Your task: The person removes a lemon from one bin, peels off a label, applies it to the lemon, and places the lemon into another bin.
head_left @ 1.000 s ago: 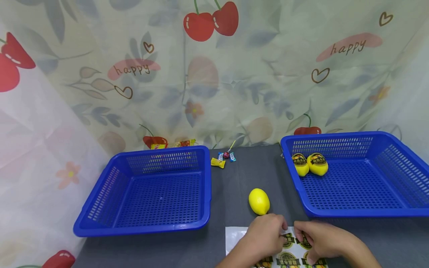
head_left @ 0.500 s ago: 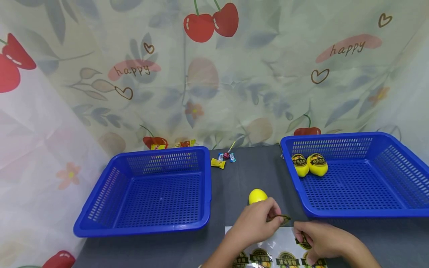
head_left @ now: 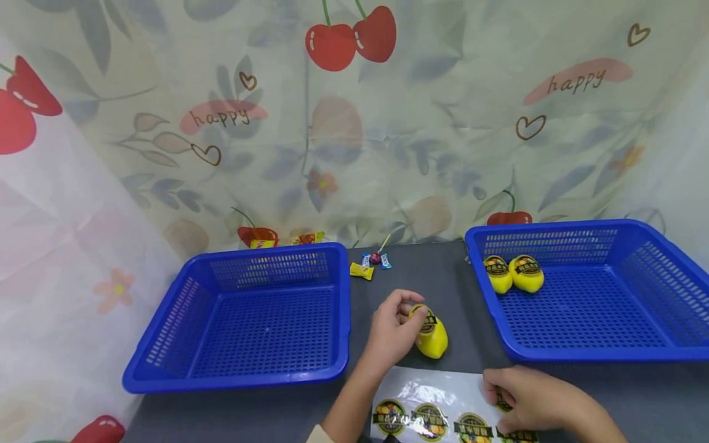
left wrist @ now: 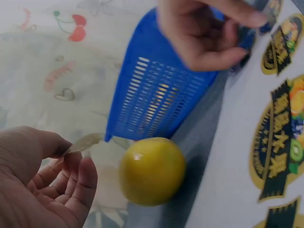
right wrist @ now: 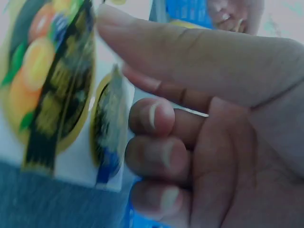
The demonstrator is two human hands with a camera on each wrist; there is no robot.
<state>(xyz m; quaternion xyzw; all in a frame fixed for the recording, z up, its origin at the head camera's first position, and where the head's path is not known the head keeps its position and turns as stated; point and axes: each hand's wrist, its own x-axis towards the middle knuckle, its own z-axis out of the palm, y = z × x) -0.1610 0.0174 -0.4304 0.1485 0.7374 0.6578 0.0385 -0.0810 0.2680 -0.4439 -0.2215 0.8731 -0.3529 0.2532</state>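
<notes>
My left hand (head_left: 392, 332) pinches a round fruit-label sticker (left wrist: 86, 142) between thumb and finger. It is beside a yellow lemon (head_left: 435, 343) on the dark table. From the head view the sticker's black and gold print lies over the lemon's upper end; whether it touches the skin I cannot tell. Below the lemon lies a glossy white sticker sheet (head_left: 450, 391) bearing several black and gold labels. My right hand (head_left: 538, 397) presses the sheet's right side with thumb and index finger, its other fingers curled in the right wrist view (right wrist: 204, 118).
A blue basket (head_left: 235, 383) stands at the left. Another blue basket (head_left: 609, 354) at the right holds two labelled lemons (head_left: 526, 275). Wrapped candies (head_left: 362, 271) and a lollipop (head_left: 375, 258) lie at the back, before a printed curtain (head_left: 343, 154).
My left hand has lifted a sticker off the sheet and carried it up and left to the lemon. The lemon looks slightly turned. My right hand has stayed on the sheet.
</notes>
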